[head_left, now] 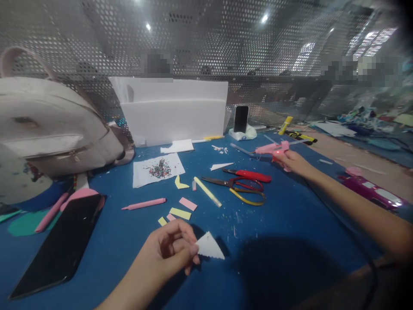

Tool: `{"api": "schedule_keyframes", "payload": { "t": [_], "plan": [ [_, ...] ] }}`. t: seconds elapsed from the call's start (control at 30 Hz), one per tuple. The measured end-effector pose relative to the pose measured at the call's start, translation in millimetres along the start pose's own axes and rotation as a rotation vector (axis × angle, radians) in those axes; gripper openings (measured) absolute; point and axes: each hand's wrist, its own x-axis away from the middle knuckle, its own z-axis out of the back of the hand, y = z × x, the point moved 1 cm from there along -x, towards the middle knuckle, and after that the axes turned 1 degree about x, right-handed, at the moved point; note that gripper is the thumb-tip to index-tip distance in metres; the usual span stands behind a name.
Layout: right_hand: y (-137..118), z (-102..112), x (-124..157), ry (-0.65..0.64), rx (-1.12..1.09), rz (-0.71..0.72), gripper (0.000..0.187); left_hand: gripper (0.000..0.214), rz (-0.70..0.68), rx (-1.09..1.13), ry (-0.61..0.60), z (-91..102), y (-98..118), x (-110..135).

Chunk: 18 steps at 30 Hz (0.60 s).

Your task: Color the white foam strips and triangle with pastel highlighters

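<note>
Near the front of the blue table, my left hand (176, 249) pinches a small white triangular paper piece (210, 246) with one scalloped edge. Out to the right, my right hand (292, 161) is wrapped round the handle of a pink hot glue gun (273, 148), whose small red light shows. The gun's nozzle points left, and a dark cord runs down beneath my right forearm. Between the hands lie scissors (235, 185) with red and yellow handles and a red utility knife (253, 175). Pink and yellow paper strips (180, 213) lie just beyond my left hand.
A black phone (58, 249) and a light backpack (58, 116) take up the left side. A pink pen (144, 204) and paper with colourful bits (138, 174) lie mid-table. Large white board (177, 120) stands behind. A purple object (371, 189) sits at right.
</note>
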Motion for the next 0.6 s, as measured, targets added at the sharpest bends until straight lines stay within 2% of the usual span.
{"api": "schedule_keyframes", "payload": {
  "t": [0.13, 0.23, 0.4, 0.6],
  "plan": [
    [13, -13, 1, -0.038, 0.052, 0.027, 0.03, 0.031, 0.008, 0.009, -0.033, 0.5, -3, -1],
    [17, -15, 4, -0.051, 0.1, 0.051, 0.031, 0.03, 0.003, 0.013, -0.022, 2.1, -2, -3],
    [7, -11, 21, -0.066, 0.219, 0.14, 0.036, 0.03, -0.005, 0.002, 0.002, 4.4, 0, -5],
    [-3, 6, 44, 0.001, 0.481, 0.215, 0.033, 0.03, -0.015, -0.012, 0.047, 4.2, 3, -4]
  ]
}}
